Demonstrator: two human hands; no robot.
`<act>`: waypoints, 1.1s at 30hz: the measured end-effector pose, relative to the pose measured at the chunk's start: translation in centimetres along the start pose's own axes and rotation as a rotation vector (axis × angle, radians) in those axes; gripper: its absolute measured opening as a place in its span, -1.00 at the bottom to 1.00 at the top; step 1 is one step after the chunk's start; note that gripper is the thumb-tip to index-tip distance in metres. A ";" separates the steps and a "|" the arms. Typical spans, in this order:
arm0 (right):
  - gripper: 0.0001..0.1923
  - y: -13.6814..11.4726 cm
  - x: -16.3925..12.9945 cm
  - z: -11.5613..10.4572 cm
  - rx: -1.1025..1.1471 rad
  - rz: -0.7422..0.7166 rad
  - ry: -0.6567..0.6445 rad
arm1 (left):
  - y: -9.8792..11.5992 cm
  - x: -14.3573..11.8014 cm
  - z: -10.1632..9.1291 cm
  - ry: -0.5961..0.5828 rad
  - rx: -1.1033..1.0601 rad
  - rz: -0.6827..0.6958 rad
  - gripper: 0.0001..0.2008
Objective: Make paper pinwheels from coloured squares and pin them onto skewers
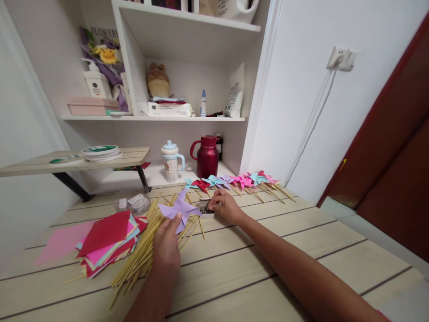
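My left hand (167, 243) pinches a purple paper pinwheel (181, 209) between thumb and fingers, above a heap of thin wooden sticks (140, 257). My right hand (225, 205) is at a small open box (208, 215) holding small dark metallic pieces, perhaps pins. Its fingertips are drawn together over the box's edge; what they hold, if anything, is too small to make out. Behind it, finished pinwheels on sticks (244, 180) in pink, blue, purple and red lie in a row. Left of the sticks sits a stack of coloured paper squares (106, 235).
A clear container with small white boxes (138, 202) stands behind the paper. At the back are a spotted cup (171, 166) and a red jug (208, 157). A small raised stand (134, 155) bears round white discs at left. White shelves (154, 118) rise behind the table.
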State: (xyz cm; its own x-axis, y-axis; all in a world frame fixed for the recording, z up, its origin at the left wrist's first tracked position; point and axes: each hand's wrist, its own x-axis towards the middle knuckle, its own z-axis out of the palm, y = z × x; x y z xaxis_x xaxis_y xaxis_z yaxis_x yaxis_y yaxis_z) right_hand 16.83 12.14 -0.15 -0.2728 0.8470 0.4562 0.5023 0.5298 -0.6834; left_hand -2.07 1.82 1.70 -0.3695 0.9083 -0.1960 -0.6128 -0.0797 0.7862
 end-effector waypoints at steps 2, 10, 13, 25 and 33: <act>-0.90 0.0 -0.1 -0.2 0.005 0.009 0.006 | -0.1 0.1 -0.1 -0.001 0.003 -0.002 -0.91; -0.89 0.2 -0.6 0.0 0.046 0.010 -0.001 | 0.0 0.0 0.1 -0.019 -0.002 0.002 -0.88; -0.90 0.4 -0.7 0.2 0.049 0.008 -0.011 | -0.1 0.1 0.0 -0.019 0.002 0.009 -0.89; -0.87 0.6 -0.8 -0.6 -0.160 -0.033 0.045 | -0.1 -0.1 0.1 -0.018 0.005 0.010 -0.94; -0.87 -1.7 0.2 -0.5 -0.441 -0.191 -0.089 | -0.2 0.0 0.0 -0.019 0.001 0.011 -0.91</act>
State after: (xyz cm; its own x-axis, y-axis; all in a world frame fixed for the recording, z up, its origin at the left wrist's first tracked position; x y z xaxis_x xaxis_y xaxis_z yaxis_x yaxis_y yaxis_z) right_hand 16.38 11.37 1.37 -0.4534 0.7467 0.4867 0.7306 0.6241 -0.2769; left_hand -1.95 1.85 1.55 -0.3626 0.9151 -0.1762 -0.6080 -0.0890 0.7889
